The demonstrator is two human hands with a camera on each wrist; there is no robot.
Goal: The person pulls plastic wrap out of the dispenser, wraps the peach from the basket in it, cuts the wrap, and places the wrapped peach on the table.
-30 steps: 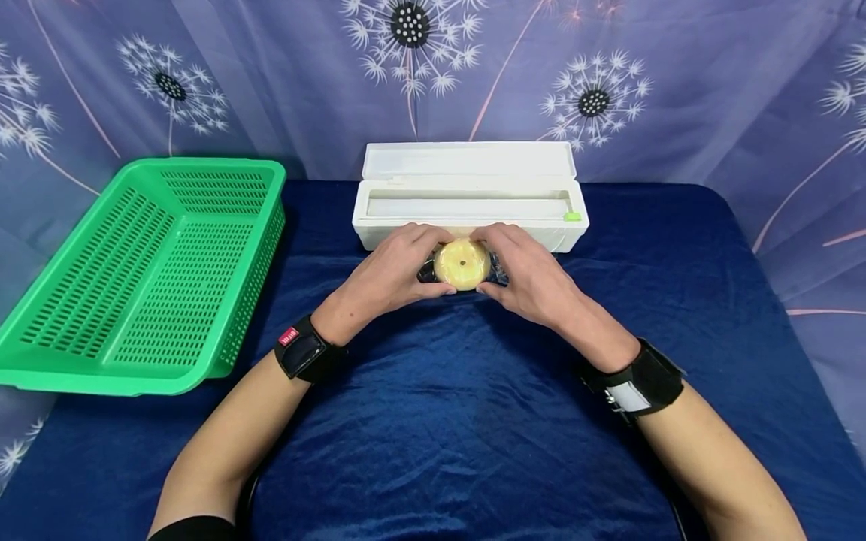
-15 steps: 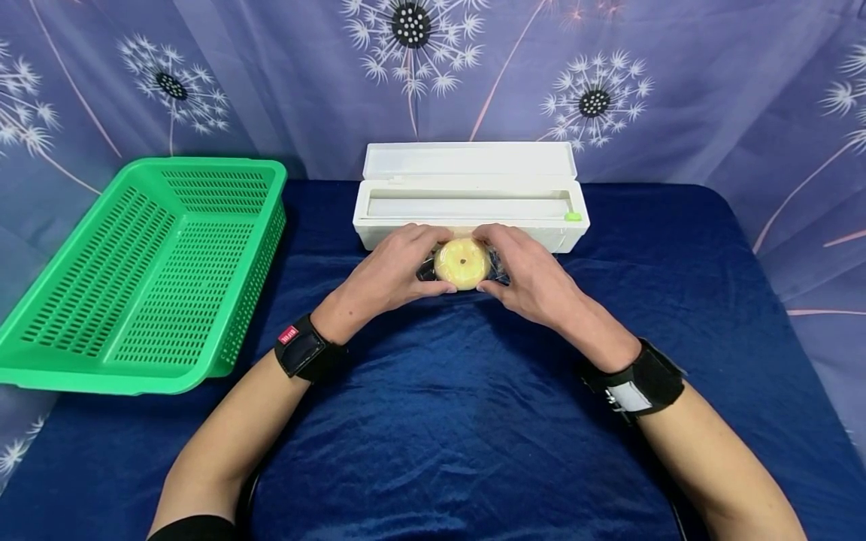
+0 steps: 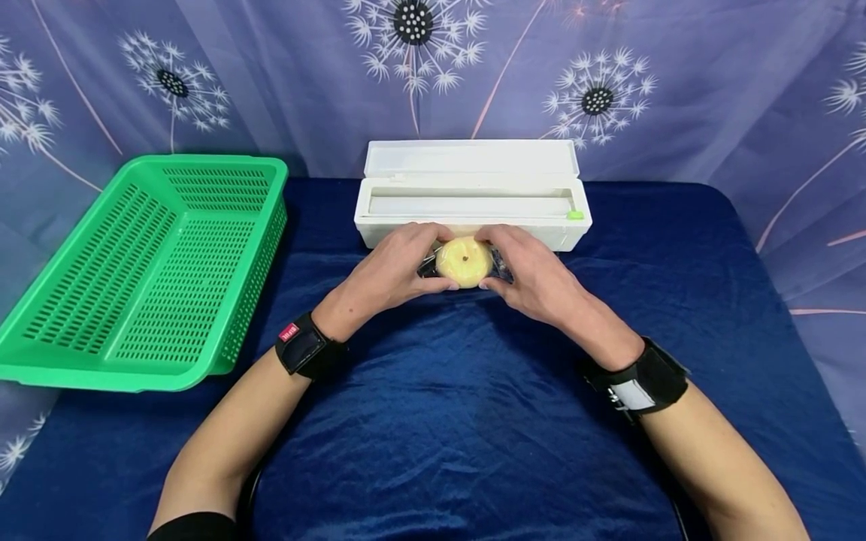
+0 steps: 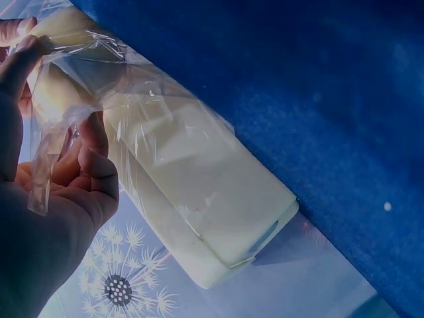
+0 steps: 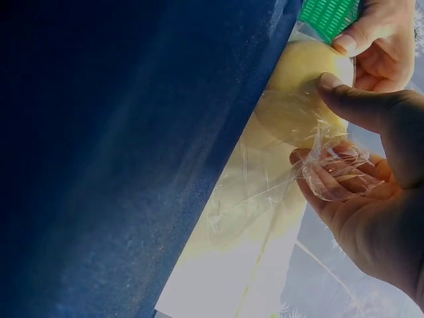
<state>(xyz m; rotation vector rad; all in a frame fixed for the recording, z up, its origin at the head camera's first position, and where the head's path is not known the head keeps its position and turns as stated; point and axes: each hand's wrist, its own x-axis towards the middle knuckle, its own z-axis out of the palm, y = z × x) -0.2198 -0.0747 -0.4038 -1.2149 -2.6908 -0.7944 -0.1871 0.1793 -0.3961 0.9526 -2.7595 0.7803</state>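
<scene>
A round, pale yellow fruit (image 3: 464, 261) with a small dark stem spot is held between both hands, in front of the white box. Clear cling film (image 5: 334, 169) covers it and bunches at its sides. My left hand (image 3: 392, 270) grips the fruit from the left, thumb at the near side and fingers at the far side. From the right, my right hand (image 3: 534, 274) grips it the same way. The film's loose gathers hang inside both palms in the wrist views. More film stretches over the front of the cling film box (image 4: 199, 179).
The long white cling film box stands at the back with its lid (image 3: 471, 158) raised and a green slider (image 3: 575, 215) at its right end. A green perforated basket (image 3: 253, 248) sits at the left. Dark blue cloth (image 3: 433, 436) covers the table.
Both hands keep their grip on the wrapped fruit. The fruit tips slightly and its stem spot shifts a little; the whole head view drifts a few pixels.
</scene>
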